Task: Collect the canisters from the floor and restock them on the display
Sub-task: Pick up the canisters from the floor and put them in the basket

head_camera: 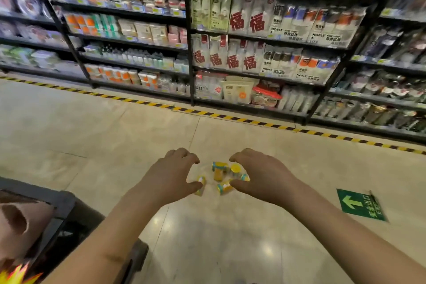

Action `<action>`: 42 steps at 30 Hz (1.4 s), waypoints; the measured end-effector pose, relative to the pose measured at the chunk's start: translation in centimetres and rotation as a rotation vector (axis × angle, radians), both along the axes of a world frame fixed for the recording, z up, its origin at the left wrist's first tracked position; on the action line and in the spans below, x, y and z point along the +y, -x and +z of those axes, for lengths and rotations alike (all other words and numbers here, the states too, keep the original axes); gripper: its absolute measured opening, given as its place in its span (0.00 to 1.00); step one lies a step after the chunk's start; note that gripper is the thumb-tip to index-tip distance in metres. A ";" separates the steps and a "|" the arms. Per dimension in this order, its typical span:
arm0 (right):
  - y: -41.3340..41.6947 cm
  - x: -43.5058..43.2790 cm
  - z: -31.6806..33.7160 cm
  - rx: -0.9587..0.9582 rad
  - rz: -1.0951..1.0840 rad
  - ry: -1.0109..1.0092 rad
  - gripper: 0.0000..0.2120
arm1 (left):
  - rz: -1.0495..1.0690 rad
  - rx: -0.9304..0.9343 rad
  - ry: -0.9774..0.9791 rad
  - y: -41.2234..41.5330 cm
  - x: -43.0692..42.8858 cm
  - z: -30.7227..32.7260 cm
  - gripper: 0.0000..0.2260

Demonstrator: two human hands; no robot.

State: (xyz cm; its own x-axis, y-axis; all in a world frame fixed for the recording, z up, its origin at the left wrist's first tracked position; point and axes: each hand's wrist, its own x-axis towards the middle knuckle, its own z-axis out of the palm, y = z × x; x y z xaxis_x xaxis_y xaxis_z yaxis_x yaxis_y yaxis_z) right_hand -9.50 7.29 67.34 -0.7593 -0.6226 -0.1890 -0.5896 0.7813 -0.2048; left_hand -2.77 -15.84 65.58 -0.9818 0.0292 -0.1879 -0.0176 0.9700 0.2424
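Your left hand [175,174] and right hand [262,175] are stretched out side by side above the floor [115,136]. Both are spread wide with the fingers bent like claws, and neither has closed on anything. Between them lies a small heap of yellow canisters [220,172] with pale blue bands, most of them tipped on their sides. Your left thumb is just beside the leftmost one, and your right thumb and fingers frame the ones on the right. Motion blur makes it impossible to tell whether skin touches any of them.

Off to your right, a green arrow sign [359,205] is stuck flat on the tiles. Beyond the heap, a strip of yellow-and-black hazard tape [230,117] runs across the floor in front of the black shelves [191,90], which are packed with bagged and boxed goods.
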 end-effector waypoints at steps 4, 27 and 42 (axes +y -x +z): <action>6.0 -1.4 -2.6 -0.033 0.026 0.013 0.26 | 0.027 -0.037 -0.028 5.2 -1.9 -2.7 0.28; 38.8 -5.4 -34.3 -0.148 0.007 -0.203 0.26 | 0.141 -0.268 -0.159 32.8 -8.2 -35.1 0.28; 45.8 -1.2 -64.7 -0.154 -0.157 -0.254 0.28 | -0.056 -0.393 -0.105 46.2 -3.0 -68.1 0.33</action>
State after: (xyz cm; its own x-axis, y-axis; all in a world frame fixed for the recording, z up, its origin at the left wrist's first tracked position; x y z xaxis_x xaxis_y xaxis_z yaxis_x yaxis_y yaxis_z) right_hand -55.30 6.08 2.66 -0.7925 -0.4186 -0.4435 -0.4354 0.8976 -0.0693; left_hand -49.02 -18.82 -2.53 -0.8321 0.1194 -0.5416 -0.0768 0.9423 0.3258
